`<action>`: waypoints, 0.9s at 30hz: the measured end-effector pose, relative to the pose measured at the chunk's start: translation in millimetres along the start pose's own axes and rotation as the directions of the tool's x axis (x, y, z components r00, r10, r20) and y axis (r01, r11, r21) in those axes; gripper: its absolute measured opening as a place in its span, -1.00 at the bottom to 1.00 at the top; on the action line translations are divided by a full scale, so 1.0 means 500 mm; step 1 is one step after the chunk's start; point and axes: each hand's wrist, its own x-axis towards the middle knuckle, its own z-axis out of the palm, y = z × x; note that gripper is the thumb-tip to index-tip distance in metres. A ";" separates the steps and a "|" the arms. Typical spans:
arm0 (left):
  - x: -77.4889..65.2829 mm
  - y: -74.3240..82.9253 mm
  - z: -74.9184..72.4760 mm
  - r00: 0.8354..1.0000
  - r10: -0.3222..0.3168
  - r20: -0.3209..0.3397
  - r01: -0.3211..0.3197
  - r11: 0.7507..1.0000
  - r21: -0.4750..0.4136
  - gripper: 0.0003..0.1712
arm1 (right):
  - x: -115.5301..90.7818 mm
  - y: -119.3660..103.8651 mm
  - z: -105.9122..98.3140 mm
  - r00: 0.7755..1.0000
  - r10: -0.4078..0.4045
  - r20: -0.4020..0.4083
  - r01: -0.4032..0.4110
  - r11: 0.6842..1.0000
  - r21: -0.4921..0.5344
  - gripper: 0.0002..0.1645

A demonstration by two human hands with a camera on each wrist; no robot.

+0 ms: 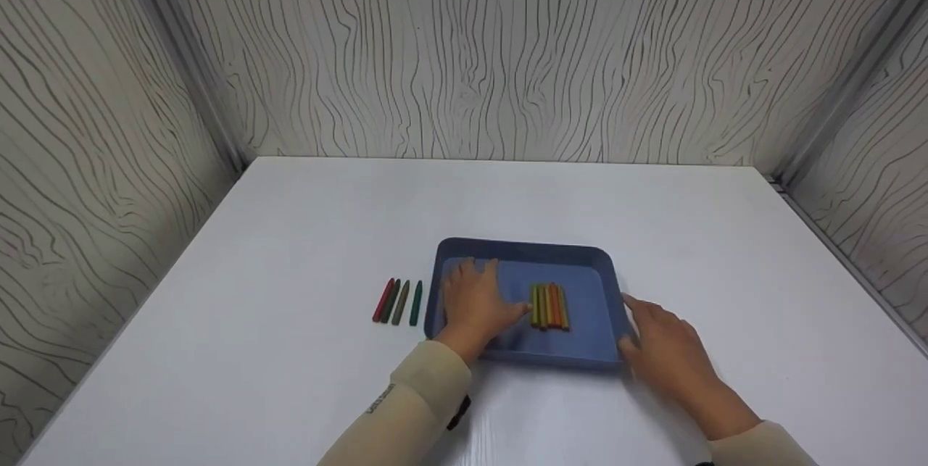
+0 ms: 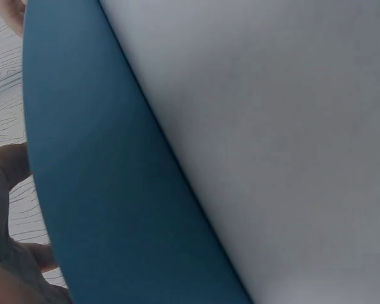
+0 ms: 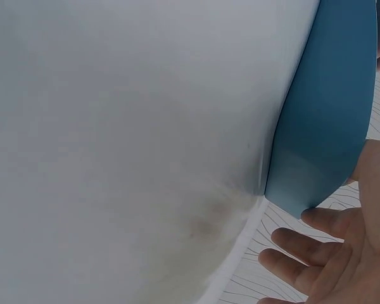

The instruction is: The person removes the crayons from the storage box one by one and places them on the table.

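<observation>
A shallow blue tray (image 1: 522,359) sits on the white table. Inside it, a row of yellow-green and orange crayons (image 1: 549,306) lies side by side. My left hand (image 1: 475,303) is over the tray's left part with fingers spread, its thumb tip beside the leftmost of these crayons. What lies under the palm is hidden. At the tray's right side, my right hand (image 1: 668,350) touches the outer wall with fingers fairly straight. In the right wrist view, the fingers (image 3: 332,221) are extended and apart by the tray wall (image 3: 329,101). The left wrist view shows mostly the tray's front wall (image 2: 114,152).
Left of the tray, several crayons (image 1: 397,301) in red and greens lie on the white table (image 1: 217,292). Wood-grain patterned panels (image 1: 464,53) close off the back and both sides.
</observation>
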 end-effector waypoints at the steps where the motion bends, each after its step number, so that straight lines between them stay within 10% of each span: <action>1: 0.000 0.002 0.002 1.000 0.001 0.004 -0.001 1.000 0.001 -0.08 | 0.000 0.000 0.000 1.000 0.001 0.001 -0.001 1.000 -0.002 -0.33; 27: -0.005 0.028 0.045 0.996 0.046 0.082 -0.047 0.999 0.010 -0.20 | 0.002 0.002 0.004 1.000 -0.001 -0.011 0.001 1.000 -0.019 -0.33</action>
